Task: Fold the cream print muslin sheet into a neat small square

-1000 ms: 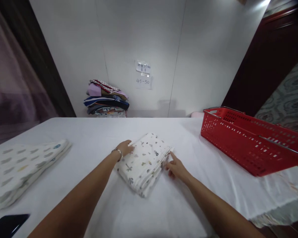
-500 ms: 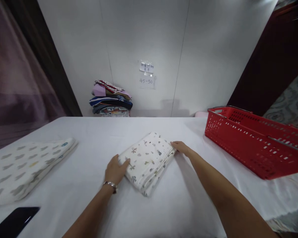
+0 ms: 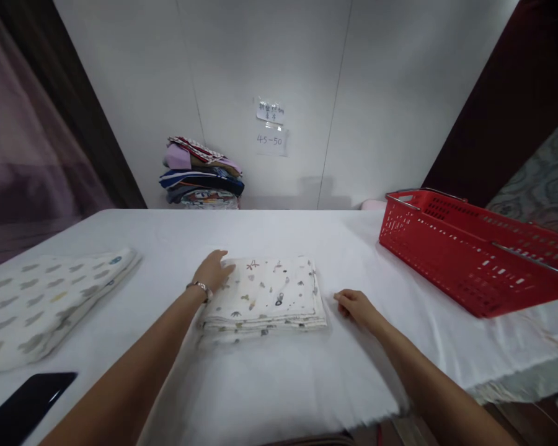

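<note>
A folded white cloth with small printed plants and animals lies on the table in front of me, its layered folds facing me. At its far left corner is my left hand, fingers stretched and thumb apart, touching the cloth's edge. My right hand is a little to the right of the cloth, clear of it, with its fingers curled together and nothing visible in them.
Another folded white cloth with grey cloud-like shapes lies at left, above a black phone. A red basket with metal handles stands at right. Folded fabrics are stacked by the wall, beside paper signs.
The folded cloth has turned, so its layered edge now faces me. My left hand has moved up to its far left corner; my right hand has let go and moved slightly right and nearer.
</note>
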Tool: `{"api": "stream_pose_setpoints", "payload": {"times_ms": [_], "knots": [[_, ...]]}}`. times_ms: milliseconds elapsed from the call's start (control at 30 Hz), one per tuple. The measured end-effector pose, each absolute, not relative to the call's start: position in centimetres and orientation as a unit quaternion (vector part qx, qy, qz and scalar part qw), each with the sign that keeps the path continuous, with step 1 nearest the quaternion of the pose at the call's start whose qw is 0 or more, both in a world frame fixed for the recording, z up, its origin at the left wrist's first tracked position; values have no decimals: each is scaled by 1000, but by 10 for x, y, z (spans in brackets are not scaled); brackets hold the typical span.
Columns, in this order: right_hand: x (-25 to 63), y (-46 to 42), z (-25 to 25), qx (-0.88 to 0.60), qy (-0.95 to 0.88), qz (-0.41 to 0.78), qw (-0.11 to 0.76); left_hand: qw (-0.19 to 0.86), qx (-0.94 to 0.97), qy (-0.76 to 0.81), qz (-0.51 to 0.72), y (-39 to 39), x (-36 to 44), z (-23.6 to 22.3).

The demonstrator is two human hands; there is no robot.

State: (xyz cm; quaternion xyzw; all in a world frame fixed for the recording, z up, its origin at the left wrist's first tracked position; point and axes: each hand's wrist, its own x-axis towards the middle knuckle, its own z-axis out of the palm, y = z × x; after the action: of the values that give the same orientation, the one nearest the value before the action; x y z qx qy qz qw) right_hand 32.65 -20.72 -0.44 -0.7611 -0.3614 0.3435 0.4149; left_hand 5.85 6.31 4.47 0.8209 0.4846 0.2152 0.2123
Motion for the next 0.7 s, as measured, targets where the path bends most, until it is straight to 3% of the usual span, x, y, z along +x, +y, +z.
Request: {"api": "stream_pose_setpoints", "payload": {"times_ms": [300, 467, 700], "knots": [[319, -157, -3, -737, -355, 299, 492, 269, 926, 195, 180, -73, 109, 30], [309, -163, -20, -678, -370, 286, 567, 208, 949, 187, 148, -82, 128, 22], [314, -178, -5, -684, -405, 324, 513, 175, 958, 199, 109, -87, 132, 21]]}}
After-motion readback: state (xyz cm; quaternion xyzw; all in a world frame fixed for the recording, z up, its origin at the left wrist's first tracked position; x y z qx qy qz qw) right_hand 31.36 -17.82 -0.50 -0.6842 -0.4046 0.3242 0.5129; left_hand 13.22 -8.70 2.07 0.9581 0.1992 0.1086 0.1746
